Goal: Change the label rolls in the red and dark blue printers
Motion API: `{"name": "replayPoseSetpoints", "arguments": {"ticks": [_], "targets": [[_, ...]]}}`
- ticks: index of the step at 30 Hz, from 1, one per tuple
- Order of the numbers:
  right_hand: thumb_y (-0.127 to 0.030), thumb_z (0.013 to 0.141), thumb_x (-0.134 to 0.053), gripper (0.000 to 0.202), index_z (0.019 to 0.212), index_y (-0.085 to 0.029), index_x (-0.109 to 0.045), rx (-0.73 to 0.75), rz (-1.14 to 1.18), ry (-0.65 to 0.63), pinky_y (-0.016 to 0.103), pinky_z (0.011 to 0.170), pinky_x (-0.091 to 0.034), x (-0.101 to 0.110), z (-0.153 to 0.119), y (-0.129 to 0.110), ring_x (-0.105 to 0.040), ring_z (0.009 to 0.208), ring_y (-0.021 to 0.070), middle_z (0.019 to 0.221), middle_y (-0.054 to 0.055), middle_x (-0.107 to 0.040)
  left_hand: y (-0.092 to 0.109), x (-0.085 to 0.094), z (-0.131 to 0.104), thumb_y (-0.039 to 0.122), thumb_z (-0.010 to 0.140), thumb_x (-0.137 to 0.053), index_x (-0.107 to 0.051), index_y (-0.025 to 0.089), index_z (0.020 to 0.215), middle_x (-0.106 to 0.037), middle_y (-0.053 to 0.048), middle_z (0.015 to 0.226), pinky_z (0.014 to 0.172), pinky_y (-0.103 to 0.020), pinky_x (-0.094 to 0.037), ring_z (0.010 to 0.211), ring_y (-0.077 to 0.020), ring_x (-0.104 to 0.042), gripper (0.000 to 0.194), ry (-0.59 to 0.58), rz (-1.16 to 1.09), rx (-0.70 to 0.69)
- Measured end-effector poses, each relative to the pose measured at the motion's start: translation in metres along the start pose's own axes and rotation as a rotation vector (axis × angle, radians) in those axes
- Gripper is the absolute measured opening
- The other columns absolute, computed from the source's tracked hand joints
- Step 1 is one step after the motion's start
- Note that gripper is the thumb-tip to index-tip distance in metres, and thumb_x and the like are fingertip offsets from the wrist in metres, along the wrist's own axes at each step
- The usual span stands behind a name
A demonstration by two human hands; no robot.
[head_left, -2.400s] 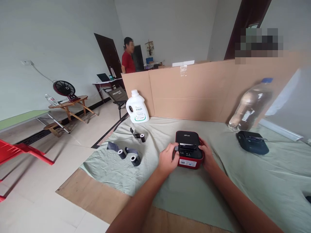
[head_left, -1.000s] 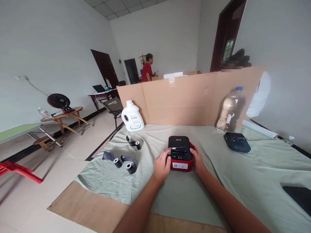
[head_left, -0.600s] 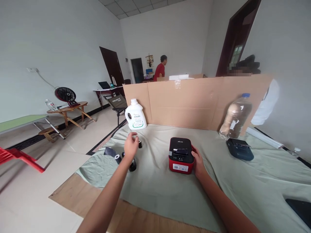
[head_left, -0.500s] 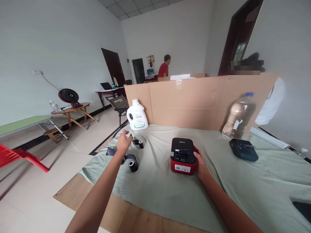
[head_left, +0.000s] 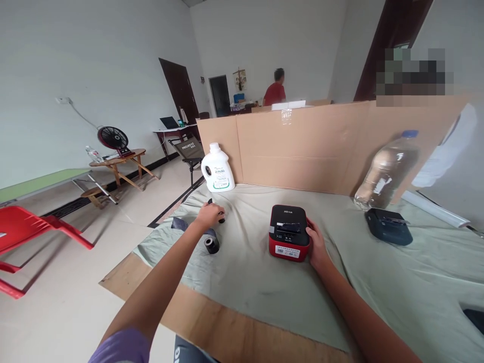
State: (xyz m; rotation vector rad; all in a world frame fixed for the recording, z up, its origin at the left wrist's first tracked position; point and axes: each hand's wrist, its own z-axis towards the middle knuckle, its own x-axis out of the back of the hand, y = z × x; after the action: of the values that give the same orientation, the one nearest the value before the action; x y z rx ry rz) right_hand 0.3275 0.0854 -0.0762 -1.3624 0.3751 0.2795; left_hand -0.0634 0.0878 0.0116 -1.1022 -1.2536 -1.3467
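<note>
My right hand (head_left: 317, 244) grips the right side of a small printer (head_left: 288, 234), black on top with a red base and a white label on its front. The printer rests on the pale green cloth. At the left, my left hand (head_left: 212, 214) closes over the smaller black ribbon roll (head_left: 222, 218), mostly hiding it. Just nearer to me lies a larger black ribbon roll (head_left: 212, 245), with a loose dark strip (head_left: 179, 224) beyond my wrist.
A white detergent jug (head_left: 218, 169) and a big clear bottle (head_left: 389, 171) with a blue cap stand before a cardboard panel (head_left: 295, 146). A dark blue device (head_left: 389, 229) sits at right. Behind the panel is a person in red (head_left: 274, 93). A red chair (head_left: 26, 229) stands at left.
My left hand has moved right and down from beside the smaller ribbon roll onto it, and its fingers have closed. My right hand stays on the printer. The view has shifted slightly.
</note>
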Motion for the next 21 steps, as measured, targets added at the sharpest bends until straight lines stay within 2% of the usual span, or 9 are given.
{"name": "replayPoseSetpoints", "arguments": {"ticks": [4, 6, 8, 10, 12, 14, 16, 18, 21], "targets": [[-0.042, 0.078, -0.069, 0.045, 0.122, -0.03, -0.066, -0.003, 0.002, -0.004, 0.046, 0.106, -0.048, 0.0, 0.002, 0.002, -0.06, 0.125, 0.0273, 0.133, 0.003, -0.066, -0.005, 0.004, -0.024, 0.033, 0.082, -0.064, -0.075, 0.027, 0.088, -0.073, -0.01, 0.09, 0.106, -0.042, -0.035, 0.114, -0.0314, -0.057, 0.013, 0.004, 0.023, 0.021], [-0.044, 0.079, -0.068, 0.045, 0.122, -0.029, -0.067, 0.002, -0.007, -0.002, 0.046, 0.105, -0.049, 0.0, 0.001, 0.002, -0.06, 0.124, 0.0272, 0.132, 0.003, -0.067, 0.003, 0.003, -0.034, 0.032, 0.082, -0.065, -0.075, 0.028, 0.099, -0.074, -0.01, 0.096, 0.107, -0.044, -0.035, 0.119, -0.0327, -0.055, 0.02, 0.056, 0.0, 0.024], [-0.046, 0.081, -0.066, 0.045, 0.122, -0.029, -0.067, 0.001, -0.024, 0.002, 0.048, 0.106, -0.048, 0.001, -0.005, 0.0, -0.061, 0.123, 0.0276, 0.13, 0.003, -0.068, 0.024, -0.002, -0.043, 0.036, 0.086, -0.063, -0.072, 0.026, 0.114, -0.074, -0.012, 0.109, 0.109, -0.047, -0.036, 0.124, -0.0337, -0.053, 0.031, 0.152, -0.106, 0.009], [-0.048, 0.081, -0.065, 0.046, 0.123, -0.029, -0.067, 0.01, -0.045, -0.006, 0.051, 0.111, -0.043, 0.004, -0.015, -0.004, -0.058, 0.127, 0.0286, 0.131, 0.003, -0.068, 0.06, -0.013, -0.052, 0.046, 0.092, -0.055, -0.068, 0.023, 0.125, -0.07, -0.014, 0.123, 0.111, -0.047, -0.038, 0.126, -0.0328, -0.055, 0.042, 0.202, -0.331, -0.029], [-0.048, 0.08, -0.065, 0.05, 0.126, -0.03, -0.066, 0.04, -0.091, -0.048, 0.053, 0.117, -0.036, 0.008, -0.029, -0.009, -0.053, 0.134, 0.0292, 0.138, 0.003, -0.063, 0.104, -0.029, -0.061, 0.052, 0.097, -0.044, -0.065, 0.021, 0.131, -0.065, -0.012, 0.134, 0.112, -0.045, -0.041, 0.128, -0.0282, -0.057, 0.051, 0.081, -0.676, -0.088], [-0.044, 0.076, -0.071, 0.057, 0.131, -0.031, -0.064, 0.073, -0.203, -0.099, 0.055, 0.119, -0.031, 0.012, -0.044, -0.015, -0.049, 0.138, 0.03, 0.143, 0.002, -0.059, 0.146, -0.046, -0.068, 0.054, 0.098, -0.041, -0.061, 0.022, 0.136, -0.059, -0.009, 0.142, 0.114, -0.044, -0.041, 0.134, -0.0252, -0.054, 0.054, -0.038, -0.96, -0.14], [-0.038, 0.07, -0.078, 0.068, 0.136, -0.033, -0.059, 0.101, -0.354, -0.115, 0.057, 0.119, -0.032, 0.014, -0.056, -0.02, -0.048, 0.138, 0.0318, 0.146, 0.003, -0.056, 0.175, -0.058, -0.072, 0.05, 0.099, -0.041, -0.056, 0.024, 0.141, -0.057, -0.007, 0.145, 0.116, -0.045, -0.039, 0.135, -0.0229, -0.053, 0.052, -0.048, -1.123, -0.155], [-0.034, 0.067, -0.083, 0.079, 0.141, -0.034, -0.054, 0.126, -0.484, -0.111, 0.06, 0.117, -0.034, 0.01, -0.062, -0.024, -0.048, 0.138, 0.0337, 0.148, 0.004, -0.054, 0.186, -0.064, -0.073, 0.044, 0.098, -0.043, -0.058, 0.025, 0.139, -0.06, -0.005, 0.141, 0.116, -0.045, -0.039, 0.133, -0.0221, -0.055, 0.047, -0.024, -1.211, -0.158], [-0.033, 0.068, -0.083, 0.083, 0.144, -0.034, -0.051, 0.163, -0.577, -0.14, 0.062, 0.114, -0.037, -0.009, -0.059, -0.028, -0.047, 0.138, 0.0353, 0.152, 0.005, -0.049, 0.174, -0.06, -0.07, 0.036, 0.097, -0.045, -0.064, 0.025, 0.129, -0.068, -0.003, 0.13, 0.11, -0.043, -0.046, 0.124, -0.0221, -0.062, 0.04, 0.007, -1.272, -0.146]]}}
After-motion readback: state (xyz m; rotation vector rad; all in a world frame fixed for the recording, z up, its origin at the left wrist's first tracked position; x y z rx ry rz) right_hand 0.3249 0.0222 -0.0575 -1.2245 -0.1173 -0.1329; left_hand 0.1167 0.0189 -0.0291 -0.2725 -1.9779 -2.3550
